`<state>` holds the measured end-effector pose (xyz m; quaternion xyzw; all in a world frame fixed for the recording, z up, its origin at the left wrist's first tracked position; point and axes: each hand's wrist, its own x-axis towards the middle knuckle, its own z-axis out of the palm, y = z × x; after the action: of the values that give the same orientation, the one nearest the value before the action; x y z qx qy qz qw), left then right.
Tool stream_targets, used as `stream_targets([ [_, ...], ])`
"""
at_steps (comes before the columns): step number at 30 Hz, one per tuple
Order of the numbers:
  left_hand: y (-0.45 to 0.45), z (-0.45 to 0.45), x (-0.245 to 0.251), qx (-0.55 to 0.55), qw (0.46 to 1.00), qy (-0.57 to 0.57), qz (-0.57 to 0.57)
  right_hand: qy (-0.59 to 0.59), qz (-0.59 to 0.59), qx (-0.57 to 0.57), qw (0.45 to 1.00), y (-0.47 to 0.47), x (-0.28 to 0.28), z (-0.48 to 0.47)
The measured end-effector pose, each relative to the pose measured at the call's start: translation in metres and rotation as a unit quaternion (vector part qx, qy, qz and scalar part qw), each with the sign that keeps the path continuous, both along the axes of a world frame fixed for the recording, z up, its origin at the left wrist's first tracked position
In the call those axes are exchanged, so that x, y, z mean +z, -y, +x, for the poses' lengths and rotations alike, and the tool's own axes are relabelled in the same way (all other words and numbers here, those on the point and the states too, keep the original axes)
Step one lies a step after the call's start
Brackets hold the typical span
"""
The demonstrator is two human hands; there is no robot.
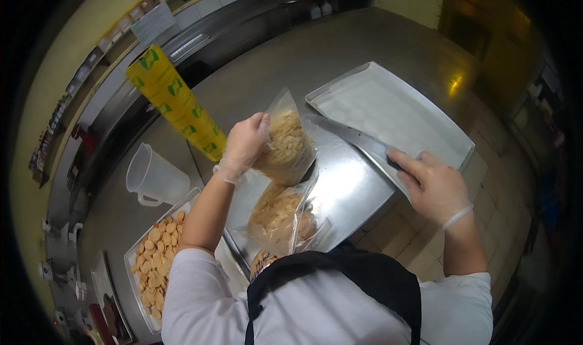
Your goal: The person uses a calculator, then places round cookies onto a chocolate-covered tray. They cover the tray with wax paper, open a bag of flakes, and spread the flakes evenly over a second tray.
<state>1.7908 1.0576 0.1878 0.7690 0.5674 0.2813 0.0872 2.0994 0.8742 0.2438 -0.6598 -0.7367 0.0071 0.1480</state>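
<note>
My gloved left hand (pixel 247 141) grips the upper side of a clear plastic bag (pixel 285 147) filled with pale, crumbly dough or crumbs. In my gloved right hand (pixel 430 183) is the dark handle of a long-bladed knife (pixel 353 137). Its blade reaches left towards the bag, over the near edge of a sheet pan (pixel 387 103) lined with pale paper; the tip looks blurred. Closer to my body, a second clear bag (pixel 284 213) lies on the steel table (pixel 350 181), holding golden-brown pieces that I cannot make out exactly.
Left of my arm, a tray (pixel 130 267) holds many small round biscuits (pixel 157 258). A translucent plastic jug (pixel 157 176) stands behind it. The tall yellow roll with green print (pixel 177 103) rises beside my left hand. Small containers line a wall shelf (pixel 116 35).
</note>
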Motion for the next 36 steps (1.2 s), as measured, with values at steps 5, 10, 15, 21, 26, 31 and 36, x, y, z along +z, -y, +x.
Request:
stream_targets([
  [5, 0.015, 0.017, 0.007, -0.034, 0.999, -0.003, -0.032, 0.039, 0.001, 0.036, 0.999, -0.029, -0.014, -0.028],
  [10, 0.012, 0.01, 0.013, -0.018, 0.999, -0.003, -0.03, 0.052, 0.026, 0.049, 0.997, -0.053, -0.013, -0.023],
  [15, 0.004, 0.008, 0.004, -0.002, 1.0, -0.027, -0.013, 0.084, 0.049, 0.06, 0.993, -0.083, -0.026, -0.03],
  [21, 0.002, -0.025, 0.012, 0.004, 0.999, 0.024, 0.036, 0.064, 0.001, -0.119, 0.991, -0.132, -0.025, 0.069],
  [26, 0.02, -0.028, 0.029, 0.023, 0.998, -0.011, 0.066, -0.005, -0.058, -0.047, 0.997, -0.089, -0.087, 0.003],
  [31, 0.028, -0.046, 0.04, 0.045, 0.988, -0.041, 0.139, -0.073, -0.153, -0.113, 0.979, -0.058, -0.223, -0.012],
  [36, 0.035, -0.054, 0.052, 0.037, 0.985, -0.081, 0.147, -0.113, 0.083, 0.048, 0.989, -0.116, -0.208, -0.048],
])
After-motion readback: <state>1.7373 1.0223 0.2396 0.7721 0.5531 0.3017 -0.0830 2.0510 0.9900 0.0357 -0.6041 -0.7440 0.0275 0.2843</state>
